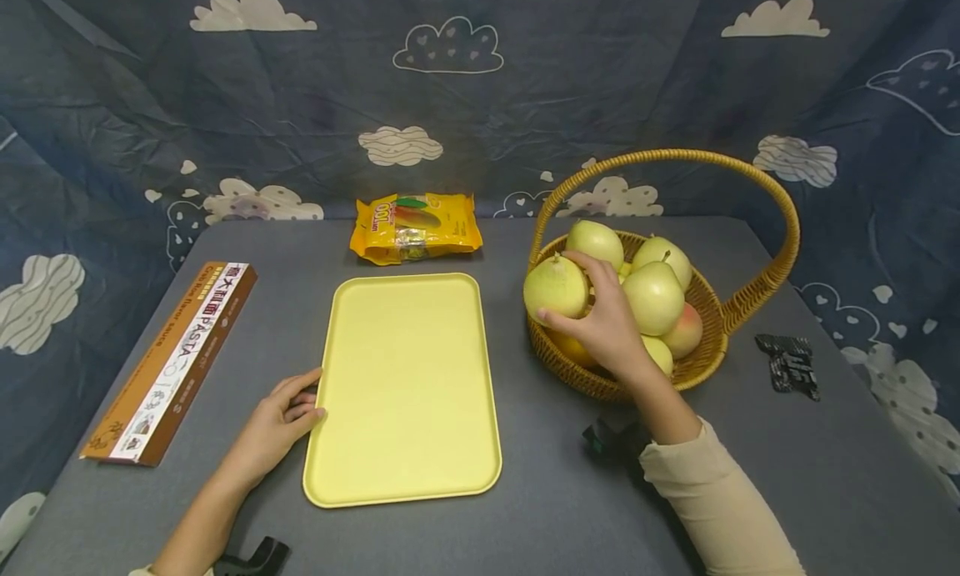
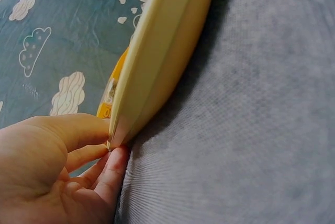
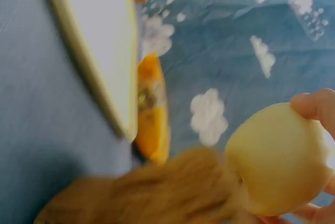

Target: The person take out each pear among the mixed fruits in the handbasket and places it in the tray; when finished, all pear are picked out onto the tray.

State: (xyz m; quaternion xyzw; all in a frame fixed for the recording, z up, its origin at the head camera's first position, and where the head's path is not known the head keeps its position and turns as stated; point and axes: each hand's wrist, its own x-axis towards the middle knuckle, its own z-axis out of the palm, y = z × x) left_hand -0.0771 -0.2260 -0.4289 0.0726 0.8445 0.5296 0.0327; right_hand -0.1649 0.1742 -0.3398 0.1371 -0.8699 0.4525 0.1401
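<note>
My right hand [image 1: 611,322] grips a round yellow-green pear [image 1: 555,287] at the left rim of a wicker basket [image 1: 708,361], thumb on the near side and fingers over the far side. In the right wrist view the pear [image 3: 280,158] sits between the fingertips, close above the blurred basket weave. Other pale pears [image 1: 654,297] and a blushed peach [image 1: 684,333] lie inside the basket. At the left edge of a yellow tray [image 1: 405,384], my left hand [image 1: 273,430] pinches the rim. The left wrist view shows the fingertips on both sides of the tray's rim [image 2: 167,51].
A long brown pasta box [image 1: 168,368] lies at the left. Behind the tray is a yellow packet [image 1: 416,228], and a small black wrapper [image 1: 789,365] is right of the basket. The basket's tall handle [image 1: 675,156] arches over the fruit. Cloud-print cloth [image 1: 450,101] hangs behind the table.
</note>
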